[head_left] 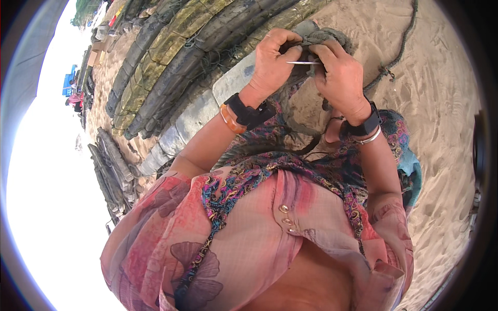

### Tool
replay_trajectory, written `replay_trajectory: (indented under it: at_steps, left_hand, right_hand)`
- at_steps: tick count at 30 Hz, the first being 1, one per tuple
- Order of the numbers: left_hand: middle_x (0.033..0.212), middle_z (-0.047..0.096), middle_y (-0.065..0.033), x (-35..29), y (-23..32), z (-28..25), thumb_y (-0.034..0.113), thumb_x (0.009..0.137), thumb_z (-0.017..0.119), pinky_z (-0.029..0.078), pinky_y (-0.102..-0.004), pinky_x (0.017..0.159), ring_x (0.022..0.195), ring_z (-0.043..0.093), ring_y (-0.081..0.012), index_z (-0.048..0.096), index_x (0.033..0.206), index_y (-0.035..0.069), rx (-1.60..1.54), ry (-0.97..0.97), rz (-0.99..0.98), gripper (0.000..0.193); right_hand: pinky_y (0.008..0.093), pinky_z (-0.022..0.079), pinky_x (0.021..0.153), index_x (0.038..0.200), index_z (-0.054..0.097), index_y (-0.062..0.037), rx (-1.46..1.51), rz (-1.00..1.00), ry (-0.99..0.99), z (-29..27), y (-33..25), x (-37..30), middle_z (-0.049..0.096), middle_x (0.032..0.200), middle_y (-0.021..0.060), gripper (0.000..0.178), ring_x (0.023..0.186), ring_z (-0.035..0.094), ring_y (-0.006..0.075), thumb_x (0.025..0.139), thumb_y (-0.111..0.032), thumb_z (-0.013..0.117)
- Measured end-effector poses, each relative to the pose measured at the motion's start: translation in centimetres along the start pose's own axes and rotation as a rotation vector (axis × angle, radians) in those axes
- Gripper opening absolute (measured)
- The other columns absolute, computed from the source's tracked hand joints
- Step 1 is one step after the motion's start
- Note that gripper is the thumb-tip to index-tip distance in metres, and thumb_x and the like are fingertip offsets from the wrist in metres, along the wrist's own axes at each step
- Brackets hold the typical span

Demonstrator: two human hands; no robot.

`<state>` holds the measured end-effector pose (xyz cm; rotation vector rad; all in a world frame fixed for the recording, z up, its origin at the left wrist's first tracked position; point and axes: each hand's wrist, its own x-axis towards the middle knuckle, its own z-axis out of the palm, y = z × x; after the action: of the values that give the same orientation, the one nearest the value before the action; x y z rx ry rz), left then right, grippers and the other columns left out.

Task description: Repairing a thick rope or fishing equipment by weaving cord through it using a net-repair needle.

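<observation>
My left hand [274, 59], fingers curled and thumb bent in, is closed on the knotted grey-green rope [327, 36] at the top centre. Opposite it, my right hand [340, 78] pinches a thin, pale, pointed tool [302, 62], which looks like a slim blade or a netting needle. Its narrow end points left and lies just under my left thumb. The right hand's fingers hide its other end. Both hands meet at the rope bundle, whose underside is partly covered by my fingers.
Long bundled floats [171, 57], dark and yellowish and tied with cord, lie to the left. A pale grey float [236, 78] runs beside my left forearm. Rope [402, 49] crosses the sand [441, 129] at right. Patterned cloth covers my lap. A dark canopy [31, 52] hangs far left.
</observation>
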<state>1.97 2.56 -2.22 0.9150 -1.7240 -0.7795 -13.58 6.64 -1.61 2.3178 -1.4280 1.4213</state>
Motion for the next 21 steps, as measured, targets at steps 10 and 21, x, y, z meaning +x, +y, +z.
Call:
replay_trajectory:
  at_steps: [10, 21]
  left_hand:
    - [0.088, 0.056, -0.0016, -0.4, 0.3, -0.1, 0.0, 0.077, 0.057, 0.044, -0.0234, 0.069, 0.075, 0.053, -0.0077, 0.06, 0.09, -0.002, 0.1, -0.015, -0.031, 0.014]
    - [0.072, 0.06, -0.004, 2.9, 1.7, -0.4, 0.009, 0.078, 0.062, 0.043, -0.0242, 0.065, 0.071, 0.056, -0.0101, 0.063, 0.086, -0.003, 0.042, -0.22, -0.364, 0.015]
  right_hand:
    - [0.0353, 0.047, 0.053, 0.08, 0.055, -0.0074, 0.046, 0.055, 0.04, 1.0, 0.5, -0.1, 0.056, 0.075, 0.0071, 0.02, 0.064, 0.058, 0.0262, 0.062, -0.005, 0.063]
    - [0.034, 0.048, 0.054, 0.087, 0.058, -0.0073, 0.141, -0.041, -0.017, 1.5, 2.3, 0.2, 0.058, 0.085, 0.0071, 0.029, 0.064, 0.058, 0.0235, 0.059, -0.006, 0.067]
